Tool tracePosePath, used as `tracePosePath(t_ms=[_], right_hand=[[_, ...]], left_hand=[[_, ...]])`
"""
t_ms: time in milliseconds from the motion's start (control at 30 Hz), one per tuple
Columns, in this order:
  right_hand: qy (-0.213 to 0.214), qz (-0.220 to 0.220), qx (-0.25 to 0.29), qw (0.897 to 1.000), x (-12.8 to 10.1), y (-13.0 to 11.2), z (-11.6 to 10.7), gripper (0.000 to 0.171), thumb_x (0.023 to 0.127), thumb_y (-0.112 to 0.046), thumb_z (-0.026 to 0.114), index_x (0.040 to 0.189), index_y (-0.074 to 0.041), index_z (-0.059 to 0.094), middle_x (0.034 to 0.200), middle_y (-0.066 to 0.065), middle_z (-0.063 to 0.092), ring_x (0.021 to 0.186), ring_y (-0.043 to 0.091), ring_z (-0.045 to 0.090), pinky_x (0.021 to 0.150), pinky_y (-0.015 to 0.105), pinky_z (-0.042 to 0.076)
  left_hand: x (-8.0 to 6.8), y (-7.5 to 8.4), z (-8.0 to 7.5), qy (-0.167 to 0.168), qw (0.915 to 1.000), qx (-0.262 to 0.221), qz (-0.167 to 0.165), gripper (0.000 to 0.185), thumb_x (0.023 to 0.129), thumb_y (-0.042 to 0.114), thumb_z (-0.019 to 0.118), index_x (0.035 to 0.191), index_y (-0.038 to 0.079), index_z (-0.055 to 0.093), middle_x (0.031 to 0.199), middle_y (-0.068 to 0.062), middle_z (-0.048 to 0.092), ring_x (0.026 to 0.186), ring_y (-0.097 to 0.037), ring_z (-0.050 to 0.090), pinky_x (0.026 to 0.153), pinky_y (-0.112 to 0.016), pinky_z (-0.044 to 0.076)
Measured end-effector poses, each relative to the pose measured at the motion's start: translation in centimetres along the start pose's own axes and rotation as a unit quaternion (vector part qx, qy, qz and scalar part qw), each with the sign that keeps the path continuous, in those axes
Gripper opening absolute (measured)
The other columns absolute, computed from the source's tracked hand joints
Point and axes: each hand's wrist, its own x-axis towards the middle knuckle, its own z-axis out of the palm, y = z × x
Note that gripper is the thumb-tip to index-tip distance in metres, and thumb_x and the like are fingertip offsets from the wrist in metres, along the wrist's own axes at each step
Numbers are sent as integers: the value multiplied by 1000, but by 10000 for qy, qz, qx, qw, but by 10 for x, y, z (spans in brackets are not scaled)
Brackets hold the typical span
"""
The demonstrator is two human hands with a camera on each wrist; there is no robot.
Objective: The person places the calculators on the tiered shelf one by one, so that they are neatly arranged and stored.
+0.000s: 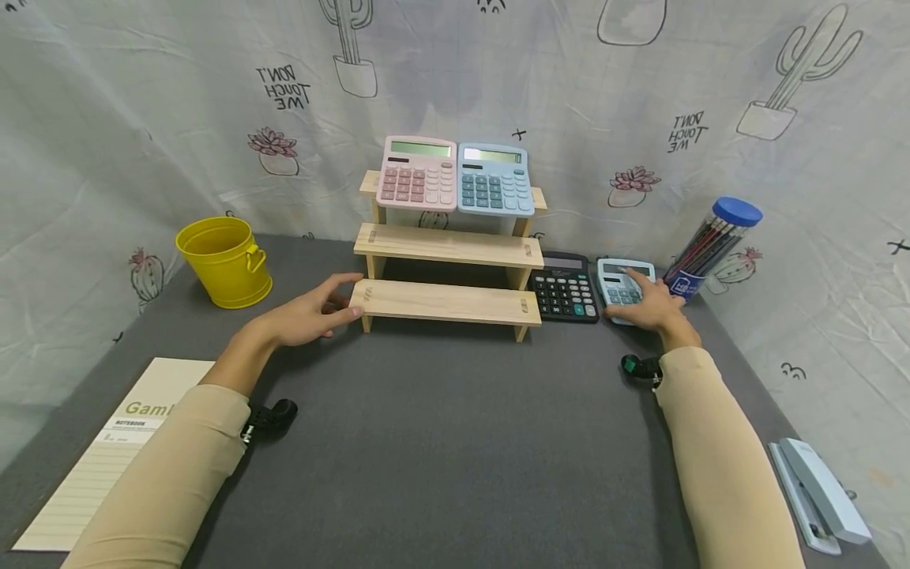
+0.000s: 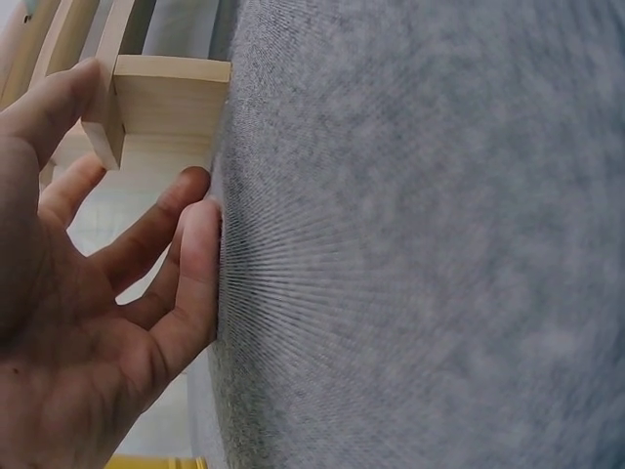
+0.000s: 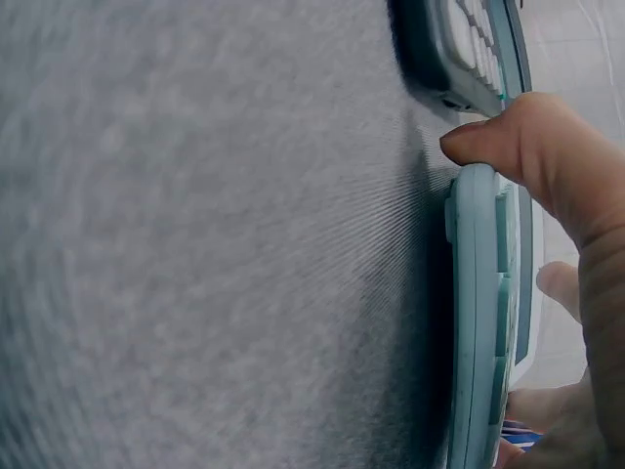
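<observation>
A three-tier wooden display shelf stands at the back middle of the table. My left hand holds the left end of its lowest tier between thumb and forefinger; the other fingers curve beside it, low over the tabletop. My right hand spans a small light-blue calculator lying on the table, thumb at its left edge and fingers over its far side. Beside it lies a black calculator. On the top tier a pink calculator and a blue calculator lean side by side.
A yellow bucket stands at the back left, and a notebook lies under the left forearm. A blue-lidded tub of pencils is just right of my right hand. A light-blue stapler lies at the right edge.
</observation>
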Motion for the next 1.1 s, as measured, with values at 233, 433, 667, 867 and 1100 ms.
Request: tracePosePath(t_ms=[233,433,667,867,1100], right_hand=[[-37,172,64,9998,0,-2,2,105,89,-48,73,164,-7,11,155,51,5,139,74,6,106,84,12],[-2,105,130,9999,-4,-5,1,108,88,-47,76,165,-10,10,154,50,7,132,76,11,102,86,17],[376,148,196,9990,-10,-13,-4,109,86,-45,79,166,-17,9,157,47,1,135,75,6,99,89,16],[915,108,365,9951,-19,-17,-7,109,85,-42,81,166,-21,12,160,43,-3,137,73,5,97,90,14],[1332,-234,557,9892,-43,-31,-18,110,82,-36,84,166,-22,15,163,38,-2,138,69,5,96,90,13]], left_hand=[[1,-2,1,8,10000,5,-46,76,105,51,54,164,28,12,151,-29,41,129,-43,53,87,-44,58],[1,-3,1,29,10000,70,-50,77,105,53,53,165,29,11,152,-29,40,127,-41,55,88,-43,57],[0,-2,-1,42,9999,77,-87,77,105,53,53,165,29,11,153,-29,40,129,-42,54,89,-44,57],[0,-2,0,42,9999,91,-68,78,105,53,53,165,28,10,153,-29,40,129,-42,53,88,-44,57],[1,-3,0,55,9999,118,-61,78,104,54,54,165,28,11,152,-28,41,128,-42,54,88,-44,57]])
